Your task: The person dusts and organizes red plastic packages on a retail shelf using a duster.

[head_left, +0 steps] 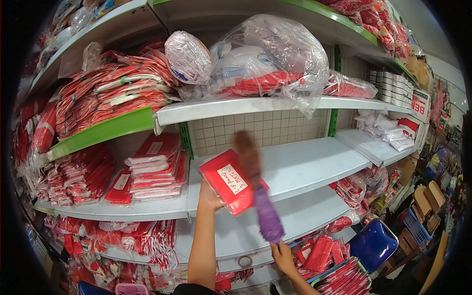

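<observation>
A flat red packet in clear plastic with a white handwritten label is tilted in front of the middle shelf. My left hand grips its lower left side from behind. My right hand, lower and to the right, is closed on the lower end of a duster with a purple section and a brown, motion-blurred head. The duster's head overlaps the packet's right side in view; whether they touch I cannot tell.
Stacked red packets lie left on the middle shelf. Above, the upper shelf holds a big clear plastic bag and red bundles. A blue chair and a basket of red packets stand lower right.
</observation>
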A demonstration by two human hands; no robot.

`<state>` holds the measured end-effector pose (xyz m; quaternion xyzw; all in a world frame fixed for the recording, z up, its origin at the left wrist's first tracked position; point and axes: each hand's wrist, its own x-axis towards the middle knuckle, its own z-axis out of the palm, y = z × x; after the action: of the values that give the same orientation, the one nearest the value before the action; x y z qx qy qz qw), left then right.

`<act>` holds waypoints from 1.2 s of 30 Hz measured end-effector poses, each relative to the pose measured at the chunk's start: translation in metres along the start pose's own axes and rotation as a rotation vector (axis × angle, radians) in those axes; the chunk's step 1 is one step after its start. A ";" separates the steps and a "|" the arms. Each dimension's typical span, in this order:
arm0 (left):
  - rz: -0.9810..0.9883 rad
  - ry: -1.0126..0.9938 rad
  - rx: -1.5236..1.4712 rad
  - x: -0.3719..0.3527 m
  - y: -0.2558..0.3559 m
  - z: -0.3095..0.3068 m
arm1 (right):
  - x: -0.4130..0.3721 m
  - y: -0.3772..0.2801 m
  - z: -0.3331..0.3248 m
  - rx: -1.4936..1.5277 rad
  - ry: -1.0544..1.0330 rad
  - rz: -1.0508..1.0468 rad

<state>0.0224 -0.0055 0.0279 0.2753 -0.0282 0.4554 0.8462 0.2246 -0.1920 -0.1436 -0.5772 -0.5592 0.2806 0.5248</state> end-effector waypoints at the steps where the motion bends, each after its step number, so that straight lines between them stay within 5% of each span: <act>1: 0.077 0.288 0.054 -0.006 -0.004 0.023 | 0.001 0.003 0.001 0.074 0.048 0.095; 5: 0.049 0.176 0.002 -0.001 0.001 -0.011 | -0.011 -0.029 0.005 0.056 -0.079 -0.045; 6: -0.029 -0.052 -0.144 0.003 0.009 -0.060 | -0.015 -0.042 0.002 0.010 -0.160 -0.191; 7: -0.108 -0.280 -0.289 0.003 0.014 -0.077 | -0.013 -0.048 -0.001 0.073 -0.249 -0.113; 10: 0.018 -0.104 -0.008 0.005 0.010 -0.061 | -0.001 -0.059 -0.013 0.351 -0.440 0.252; 12: 0.127 0.213 0.097 -0.007 -0.003 0.005 | 0.012 -0.063 -0.010 0.505 -0.329 0.303; 14: 0.116 0.212 0.119 -0.005 -0.004 -0.002 | 0.022 -0.067 -0.005 0.570 -0.272 0.364; 15: 0.112 0.209 0.133 -0.001 -0.002 -0.007 | 0.025 -0.062 -0.004 0.422 -0.322 0.225; 17: 0.026 -0.101 0.037 0.005 0.015 -0.096 | 0.027 -0.050 -0.001 0.124 -0.413 -0.050; 19: 0.027 0.012 0.079 -0.001 0.012 -0.096 | 0.032 -0.078 -0.013 0.165 -0.538 -0.002; 21: 0.120 0.536 0.260 -0.012 -0.005 -0.001 | 0.043 -0.079 -0.021 0.168 -0.555 0.056; 23: 0.008 0.098 0.054 -0.001 0.001 -0.009 | 0.050 -0.080 -0.013 0.307 -0.361 0.080; 24: 0.063 0.286 0.094 -0.008 -0.007 0.016 | 0.055 -0.079 -0.006 0.324 -0.253 0.083; 26: 0.056 0.224 0.104 -0.004 -0.004 0.004 | 0.060 -0.077 0.003 0.260 -0.137 0.043; 30: 0.083 0.289 0.128 -0.003 -0.003 -0.023 | 0.057 -0.087 -0.009 0.226 -0.666 -0.072; 33: -0.034 -0.084 -0.041 -0.004 0.001 -0.023 | 0.045 -0.090 -0.015 0.378 -0.509 0.105; 36: 0.061 0.225 0.050 -0.008 -0.009 0.027 | 0.036 -0.060 -0.005 0.445 -0.124 0.201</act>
<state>0.0300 -0.0289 0.0443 0.2425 0.0700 0.5097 0.8225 0.2162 -0.1704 -0.0779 -0.4818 -0.4548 0.4824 0.5730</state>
